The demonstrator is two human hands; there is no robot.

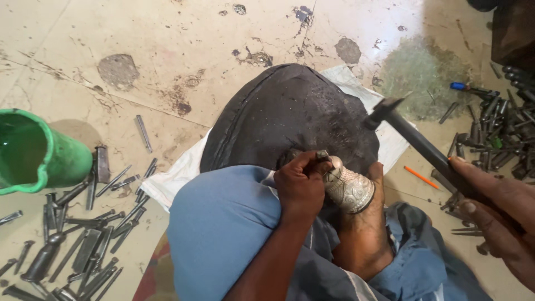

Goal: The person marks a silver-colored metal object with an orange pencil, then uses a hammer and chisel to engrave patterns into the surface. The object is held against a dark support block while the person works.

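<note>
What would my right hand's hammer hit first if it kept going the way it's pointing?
Most likely the small punch pinched in the left hand, set against the engraved silver piece. The hammer in the right hand aims there, though depth is unclear.

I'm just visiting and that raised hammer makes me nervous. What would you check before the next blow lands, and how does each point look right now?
1. Punch gripped in left hand: ok.
2. Punch tip set on the silver embossed piece: cannot tell, the hand hides it.
3. Piece braced against the foot and black cushion: ok.
4. Hammer held firmly in right hand, head raised: ok.
5. Left fingers away from the punch's top: not ok, they wrap close beneath it.
</note>
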